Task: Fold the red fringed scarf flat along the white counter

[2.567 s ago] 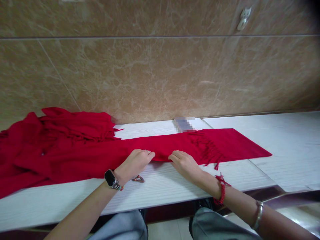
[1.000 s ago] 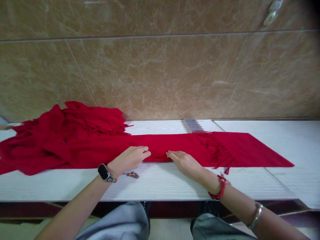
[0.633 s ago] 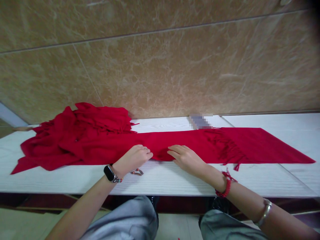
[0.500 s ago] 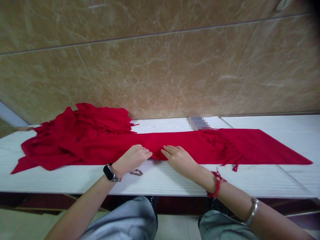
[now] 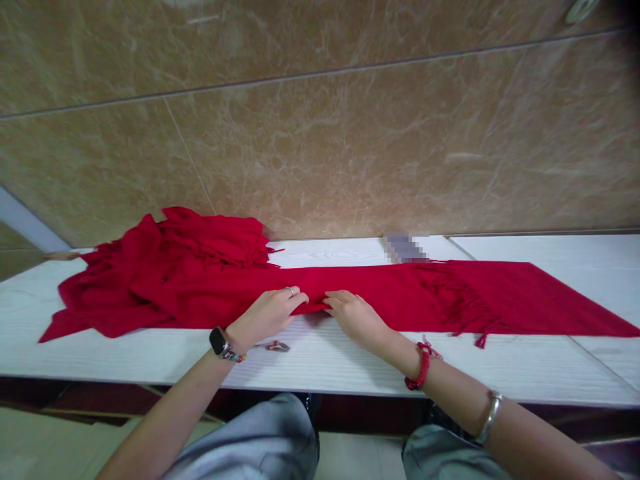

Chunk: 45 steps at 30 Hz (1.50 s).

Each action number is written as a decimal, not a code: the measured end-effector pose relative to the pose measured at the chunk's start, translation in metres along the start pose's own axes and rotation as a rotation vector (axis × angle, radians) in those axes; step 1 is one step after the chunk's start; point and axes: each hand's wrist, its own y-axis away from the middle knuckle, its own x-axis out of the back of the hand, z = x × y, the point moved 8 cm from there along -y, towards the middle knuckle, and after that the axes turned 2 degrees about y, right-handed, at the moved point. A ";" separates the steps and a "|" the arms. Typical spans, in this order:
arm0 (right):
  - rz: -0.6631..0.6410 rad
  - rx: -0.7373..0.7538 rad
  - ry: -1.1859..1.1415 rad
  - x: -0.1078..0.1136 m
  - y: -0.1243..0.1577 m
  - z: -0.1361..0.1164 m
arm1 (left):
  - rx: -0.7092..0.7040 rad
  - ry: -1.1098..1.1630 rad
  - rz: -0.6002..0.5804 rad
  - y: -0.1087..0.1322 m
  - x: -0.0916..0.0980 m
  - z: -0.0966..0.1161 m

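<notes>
A long red scarf [image 5: 385, 293] with fringes lies in a folded strip along the white table. Its left part runs into a crumpled heap of red fringed cloth [image 5: 150, 267]. My left hand [image 5: 270, 312], with a ring on a finger, is closed on the near edge of the scarf at mid-length. Just to the right, my right hand [image 5: 356, 319] pinches the same edge, its fingertips partly behind the cloth. Between the two hands the edge is lifted slightly, with a shadow below. Fringe [image 5: 465, 303] lies across the scarf on the right.
The narrow white table [image 5: 350, 367] stands against a brown tiled wall [image 5: 350, 153]. A blurred-out flat object [image 5: 406, 248] lies behind the scarf. A small beaded item [image 5: 278, 346] is near my left wrist. My knees [image 5: 255, 440] are below the front edge.
The view has shifted slightly, so the scarf appears further right. My right fingers, spread over the cloth before, are now drawn together on its near edge, which sits a little higher between my hands.
</notes>
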 end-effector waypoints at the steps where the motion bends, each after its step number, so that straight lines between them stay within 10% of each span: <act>1: 0.021 -0.009 -0.029 0.002 -0.001 0.000 | 0.010 0.031 0.001 0.001 0.001 -0.002; 8: 0.148 -0.006 0.012 0.026 0.000 -0.011 | 0.027 0.087 0.004 0.003 -0.001 -0.010; 28: -0.100 0.047 0.222 0.005 -0.008 -0.031 | -0.042 0.096 -0.010 0.000 -0.007 -0.004; 45: -0.025 0.283 0.317 -0.010 0.010 -0.053 | -0.096 0.207 -0.136 -0.002 -0.023 0.001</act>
